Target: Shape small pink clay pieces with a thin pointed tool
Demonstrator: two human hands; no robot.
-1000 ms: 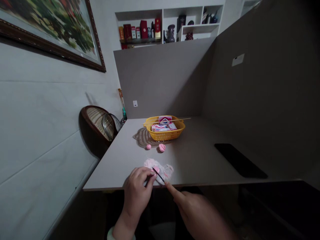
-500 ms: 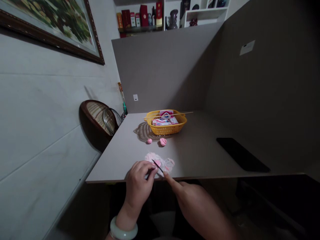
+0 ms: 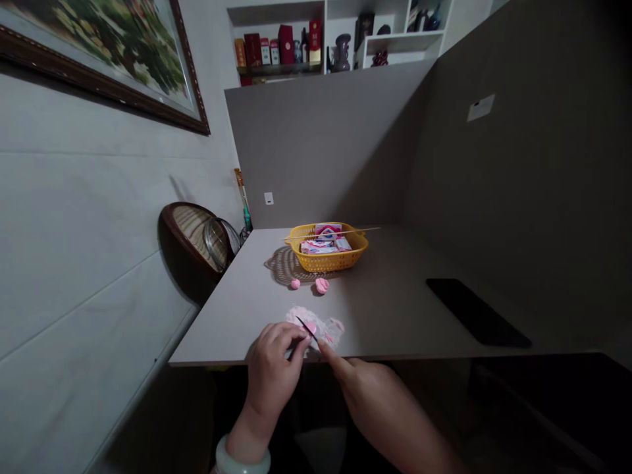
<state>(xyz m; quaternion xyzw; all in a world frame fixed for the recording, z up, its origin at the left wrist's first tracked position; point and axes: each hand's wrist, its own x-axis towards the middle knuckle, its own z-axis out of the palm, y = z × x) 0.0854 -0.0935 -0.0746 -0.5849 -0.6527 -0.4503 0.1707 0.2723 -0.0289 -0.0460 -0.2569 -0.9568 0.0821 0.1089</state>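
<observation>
My left hand (image 3: 276, 352), with a pale bangle at the wrist, pinches a small pink piece (image 3: 310, 327) that looks like soap. In my right hand (image 3: 353, 375) is a thin dark-bladed knife (image 3: 305, 326), its index finger stretched along the back. The blade lies across the pink piece, close to my left fingertips; the handle is hidden in the hand. Pink and white shavings (image 3: 334, 329) are scattered on the table beneath. Farther back rest a small pink ball (image 3: 295, 284) and a larger carved pink piece (image 3: 322, 286).
A yellow basket (image 3: 328, 263) holds several pink-and-white boxes (image 3: 328, 232), with a thin stick (image 3: 353, 231) across its rim. A flat black object (image 3: 476, 313) lies on the right of the grey table (image 3: 222, 329). Grey panels rise behind and to the right.
The knife blade has shifted slightly left and up across the pink piece, with my right index finger following. The whole view has tilted a little, so the scene sits lower.
</observation>
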